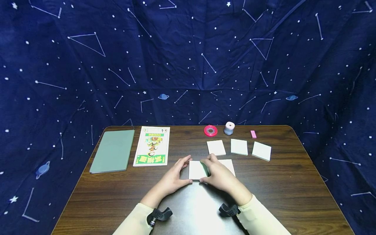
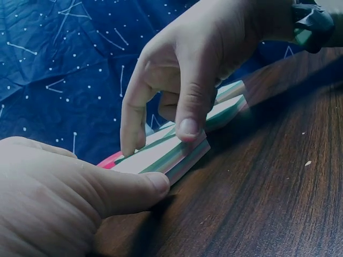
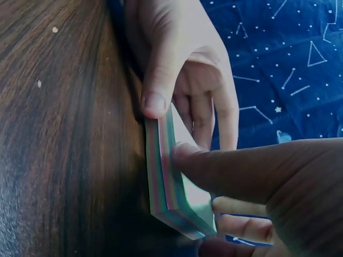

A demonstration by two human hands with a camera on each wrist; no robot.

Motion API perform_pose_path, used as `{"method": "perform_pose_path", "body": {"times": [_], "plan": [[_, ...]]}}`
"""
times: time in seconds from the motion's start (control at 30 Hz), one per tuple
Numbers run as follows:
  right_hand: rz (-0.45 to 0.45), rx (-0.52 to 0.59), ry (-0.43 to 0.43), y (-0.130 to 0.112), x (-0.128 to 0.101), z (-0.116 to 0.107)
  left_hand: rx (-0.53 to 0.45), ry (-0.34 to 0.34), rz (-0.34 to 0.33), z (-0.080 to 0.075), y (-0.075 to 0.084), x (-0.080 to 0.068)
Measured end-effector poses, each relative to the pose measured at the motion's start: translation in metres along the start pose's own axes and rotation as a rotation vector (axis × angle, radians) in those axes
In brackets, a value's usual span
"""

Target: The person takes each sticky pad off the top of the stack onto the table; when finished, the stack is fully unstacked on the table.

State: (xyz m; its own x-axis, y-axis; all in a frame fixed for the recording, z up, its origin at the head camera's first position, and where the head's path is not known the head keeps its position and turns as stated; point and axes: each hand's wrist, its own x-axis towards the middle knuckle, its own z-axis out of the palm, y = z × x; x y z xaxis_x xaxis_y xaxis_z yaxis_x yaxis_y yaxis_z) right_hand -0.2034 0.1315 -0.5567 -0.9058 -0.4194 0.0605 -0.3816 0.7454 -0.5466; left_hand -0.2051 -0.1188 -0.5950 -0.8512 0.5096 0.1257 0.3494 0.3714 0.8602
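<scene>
In the head view, a square white-topped note pad lies between my two hands. My left hand grips its left side, thumb on the near edge and fingers at the far edge. From the right, my right hand holds the same block with its thumb low on the near edge and its fingertips beyond. Striped green and pink sides of the stacked pads show in the right wrist view, with a seam between two layers. Partly behind my right hand is another white pad.
Farther back are three white pads, a red ring-shaped roll, a white-and-blue spool and a small pink block. To the left lie a printed booklet and a grey-green notebook on the wooden table.
</scene>
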Motion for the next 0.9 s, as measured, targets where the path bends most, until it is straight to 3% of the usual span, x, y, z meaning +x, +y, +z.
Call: {"method": "perform_pose_path", "body": {"times": [0.37, 0.9], "plan": [[0.025, -0.003, -0.028, 0.0026, 0.0023, 0.0063, 0.096, 0.001, -0.025, 0.0005, 0.0021, -0.0009], [0.054, 0.007, 0.027, 0.0013, 0.0008, 0.0023, 0.104, 0.028, -0.031, 0.003, 0.0054, 0.001]]}}
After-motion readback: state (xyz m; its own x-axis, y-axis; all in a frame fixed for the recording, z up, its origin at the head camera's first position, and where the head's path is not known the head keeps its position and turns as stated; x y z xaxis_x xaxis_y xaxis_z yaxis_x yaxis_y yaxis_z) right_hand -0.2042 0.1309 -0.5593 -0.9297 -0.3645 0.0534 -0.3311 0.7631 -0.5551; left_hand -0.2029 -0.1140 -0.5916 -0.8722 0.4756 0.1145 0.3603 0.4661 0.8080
